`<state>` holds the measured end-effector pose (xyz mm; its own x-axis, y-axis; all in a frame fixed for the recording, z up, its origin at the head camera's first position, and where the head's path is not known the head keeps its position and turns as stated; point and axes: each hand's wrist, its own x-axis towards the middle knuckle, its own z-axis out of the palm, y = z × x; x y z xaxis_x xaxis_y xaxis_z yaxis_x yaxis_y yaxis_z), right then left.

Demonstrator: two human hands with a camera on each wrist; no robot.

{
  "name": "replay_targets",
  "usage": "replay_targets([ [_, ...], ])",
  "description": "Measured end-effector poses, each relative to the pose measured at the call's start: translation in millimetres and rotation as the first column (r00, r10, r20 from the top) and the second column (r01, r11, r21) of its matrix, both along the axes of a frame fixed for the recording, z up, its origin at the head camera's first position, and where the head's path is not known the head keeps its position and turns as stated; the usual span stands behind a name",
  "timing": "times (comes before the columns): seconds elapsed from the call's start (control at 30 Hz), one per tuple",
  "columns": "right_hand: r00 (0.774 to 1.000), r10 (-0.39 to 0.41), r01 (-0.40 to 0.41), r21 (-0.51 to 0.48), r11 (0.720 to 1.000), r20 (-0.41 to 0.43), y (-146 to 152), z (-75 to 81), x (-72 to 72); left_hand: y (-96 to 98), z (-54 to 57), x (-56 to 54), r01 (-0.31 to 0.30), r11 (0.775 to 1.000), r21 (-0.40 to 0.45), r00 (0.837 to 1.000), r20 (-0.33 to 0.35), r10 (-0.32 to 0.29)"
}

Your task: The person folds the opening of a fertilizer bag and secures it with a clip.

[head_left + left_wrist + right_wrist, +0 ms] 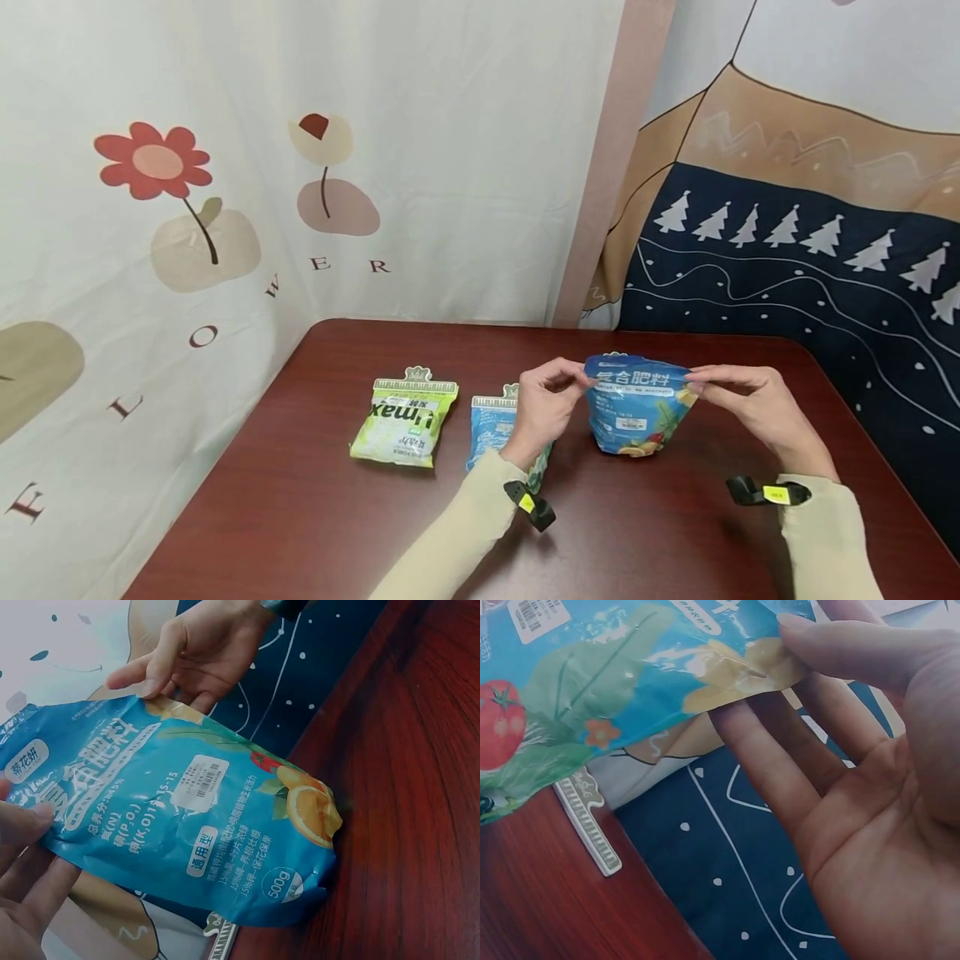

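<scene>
Left hand (547, 408) and right hand (761, 408) pinch opposite upper edges of a blue compound-fertilizer pouch (633, 412), stretched left-to-right, a ruler-marked clip (596, 832) beyond.

Glossy, creased plastic film is seen on the blue printed pouch (633, 410), smooth, wood-like sheen on the reddish-brown bench (292, 500), and matt cloth in the white flower-printed curtain (457, 167).

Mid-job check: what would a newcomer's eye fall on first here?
First, the blue pouch right of centre, pinched near its top corners by the left hand and right hand. Next, the green bag farther left on the table, beside a blue bag partly hidden by the left hand. Behind, upper left, the curtain's red flower.
</scene>
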<state>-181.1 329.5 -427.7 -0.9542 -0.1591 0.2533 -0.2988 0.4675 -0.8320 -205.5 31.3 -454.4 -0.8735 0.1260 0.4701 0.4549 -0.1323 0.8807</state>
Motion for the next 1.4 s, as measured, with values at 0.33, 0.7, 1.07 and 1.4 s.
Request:
replay_targets([
  [0.33,0.997,0.021,-0.027,0.080,0.996,0.068,-0.5,-0.3,-2.4,0.4,-3.7,-2.7,-0.014,0.985,-0.169,0.996,-0.093,-0.002],
  [0.7,0.996,-0.009,0.000,0.111,0.994,0.084,-3.1,0.9,-1.8,-1.8,-1.3,-1.9,-0.017,0.980,-0.199,0.996,-0.090,-0.001],
  [1.07,1.000,0.001,-0.005,0.128,0.992,0.028,-5.7,-1.4,-2.6,-2.7,1.4,-0.9,-0.034,0.977,-0.213,0.998,-0.063,0.021],
  [1.4,1.000,0.011,-0.015,0.140,0.990,0.026,-4.8,-1.0,-3.3,-4.1,4.4,0.6,-0.033,0.976,-0.216,0.999,0.005,0.035],
])
